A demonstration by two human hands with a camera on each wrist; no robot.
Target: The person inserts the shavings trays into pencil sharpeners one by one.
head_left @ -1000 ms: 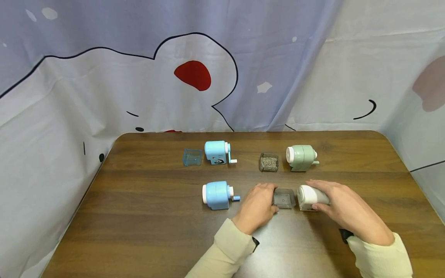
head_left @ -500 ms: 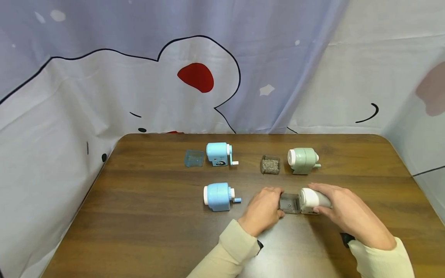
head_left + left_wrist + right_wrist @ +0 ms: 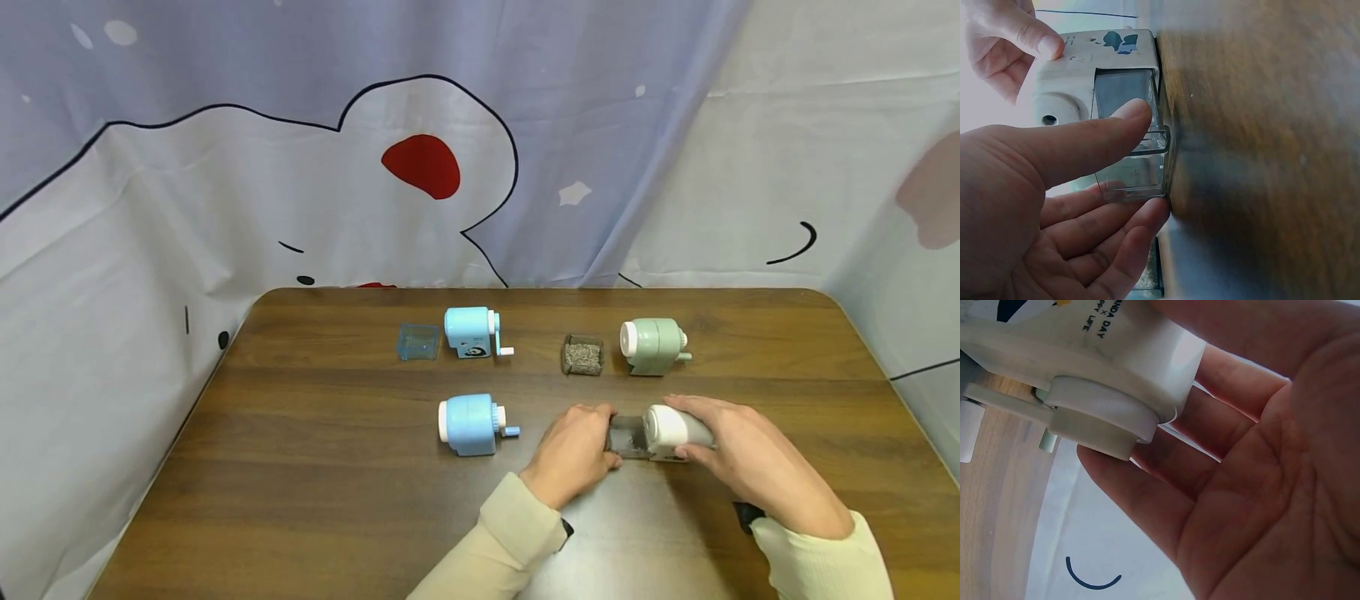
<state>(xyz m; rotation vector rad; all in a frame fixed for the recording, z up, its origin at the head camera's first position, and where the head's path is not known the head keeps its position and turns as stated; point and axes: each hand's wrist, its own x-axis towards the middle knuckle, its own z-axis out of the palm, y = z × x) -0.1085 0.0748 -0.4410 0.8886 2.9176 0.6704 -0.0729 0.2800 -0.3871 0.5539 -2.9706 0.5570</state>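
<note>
In the head view my right hand point(image 3: 738, 454) grips a white crank pencil sharpener point(image 3: 671, 429) from above, on the right front part of the table. Its printed side and crank point(image 3: 1013, 405) show in the right wrist view. My left hand point(image 3: 573, 450) pinches the clear grey shavings drawer point(image 3: 628, 438) by its outer end, between thumb and fingers. From the left wrist view, the drawer point(image 3: 1135, 169) lines up with the opening in the sharpener body point(image 3: 1066, 75), its inner end at the opening. My left thumb point(image 3: 1116, 128) lies across the drawer's pull tab.
Behind my hands stand a green sharpener point(image 3: 652, 346) and a drawer full of shavings point(image 3: 582, 356). To the left are a blue sharpener point(image 3: 470, 425), a light-blue panda sharpener point(image 3: 468, 332) and a blue clear drawer point(image 3: 417, 342). A patterned curtain point(image 3: 300, 192) hangs behind the wooden table point(image 3: 315, 475).
My left hand has moved right with the drawer, bringing it from a small gap up to the white sharpener and closer against it. My right hand stays nearly still on the sharpener.
</note>
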